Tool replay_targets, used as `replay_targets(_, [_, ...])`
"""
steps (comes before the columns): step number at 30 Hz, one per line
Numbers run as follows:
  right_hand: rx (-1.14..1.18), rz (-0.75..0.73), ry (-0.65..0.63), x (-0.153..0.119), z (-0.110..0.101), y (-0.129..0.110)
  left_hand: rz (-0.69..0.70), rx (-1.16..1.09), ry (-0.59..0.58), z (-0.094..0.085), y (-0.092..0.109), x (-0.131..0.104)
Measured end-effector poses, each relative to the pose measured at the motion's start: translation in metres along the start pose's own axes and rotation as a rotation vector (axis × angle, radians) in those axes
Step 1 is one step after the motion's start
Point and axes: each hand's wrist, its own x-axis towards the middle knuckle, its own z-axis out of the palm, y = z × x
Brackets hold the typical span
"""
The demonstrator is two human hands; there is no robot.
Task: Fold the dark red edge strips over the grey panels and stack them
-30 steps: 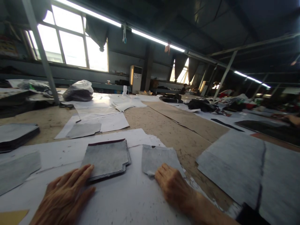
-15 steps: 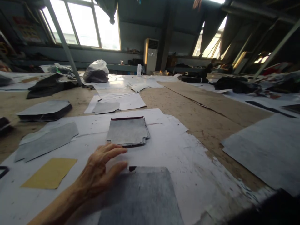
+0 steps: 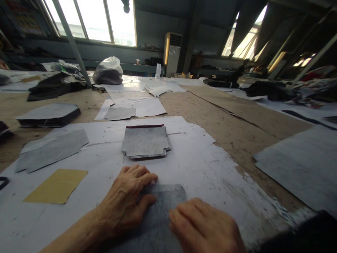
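Observation:
A dark grey sheet with rounded corners [image 3: 160, 225] lies on the white paper [image 3: 105, 168] at the bottom centre. My left hand [image 3: 134, 196] rests at its upper left corner, thumb on the sheet and fingers apart. Over the sheet's right side is my right hand [image 3: 202, 225], its fingers curled together; what they hold, if anything, is hidden. Just beyond my left hand sits a stack of light grey notched pieces [image 3: 146, 141] with a dark red strip along its far edge.
At the left are a yellow card [image 3: 56, 186], grey cut pieces [image 3: 54, 149] and a thick grey stack [image 3: 48, 115]. A large grey sheet [image 3: 302, 161] lies right. A slanted pole [image 3: 72, 44] stands behind, near a plastic bag [image 3: 108, 71].
My right hand has come into view over the grey sheet. My left hand has moved slightly right onto the sheet's corner. The dark spot at that corner no longer shows.

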Motion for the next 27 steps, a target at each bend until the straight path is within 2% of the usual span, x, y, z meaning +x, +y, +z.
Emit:
replay_targets(3, [0.002, 0.104, -0.006, 0.015, -0.004, 0.027, -0.016, -0.04, 0.004, 0.001, 0.001, 0.001])
replay_targets(6, [0.003, 0.094, -0.099, 0.026, -0.001, 0.039, 0.024, -0.053, 0.014, 0.002, 0.001, 0.001])
replay_targets(11, [0.045, 0.053, -0.153, 0.028, 0.006, 0.042, 0.119, 0.035, 0.054, 0.002, 0.0, 0.0])
replay_targets(17, [0.043, 0.158, -0.099, 0.026, 0.001, 0.048, 0.17, -0.011, 0.071, 0.002, -0.002, 0.001])
replay_targets(23, [0.097, 0.118, -0.209, 0.028, -0.002, 0.052, 0.235, -0.073, 0.103, 0.005, -0.007, 0.002])
replay_targets(27, [-0.002, 0.013, -0.071, 0.02, -0.001, 0.046, 0.321, -0.08, 0.101, 0.003, -0.01, 0.003])
